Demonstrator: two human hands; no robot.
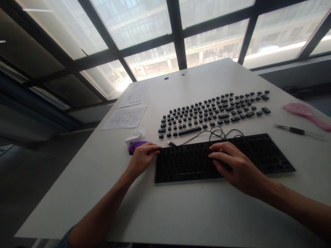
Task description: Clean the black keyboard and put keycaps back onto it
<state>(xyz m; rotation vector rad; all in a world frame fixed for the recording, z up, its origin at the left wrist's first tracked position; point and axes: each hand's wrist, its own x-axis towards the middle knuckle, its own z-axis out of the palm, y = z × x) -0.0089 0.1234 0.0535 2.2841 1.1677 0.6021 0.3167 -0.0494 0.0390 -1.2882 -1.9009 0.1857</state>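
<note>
A black keyboard (191, 160) without keycaps on most of its face lies on the table, slightly angled. My left hand (141, 159) is at its upper left corner, with thumb and fingertips closed on the edge. Over the keyboard's middle is my right hand (232, 163), its fingers loosely bent and a little apart, with nothing visible between them. Behind the keyboard, many loose black keycaps stand in rows, including a long spacebar (189, 131). The keyboard's cable (217, 131) is coiled between the keycaps and the keyboard, its USB plug (171, 143) near my left hand.
A purple cloth-like bundle (134, 147) and crumpled white plastic (136, 135) lie beside my left hand. Written papers (125, 117) are at the left edge. To the right are a wire keycap puller (297, 130) and a pink hairbrush (305, 112). Windows stand beyond the white table (165, 213).
</note>
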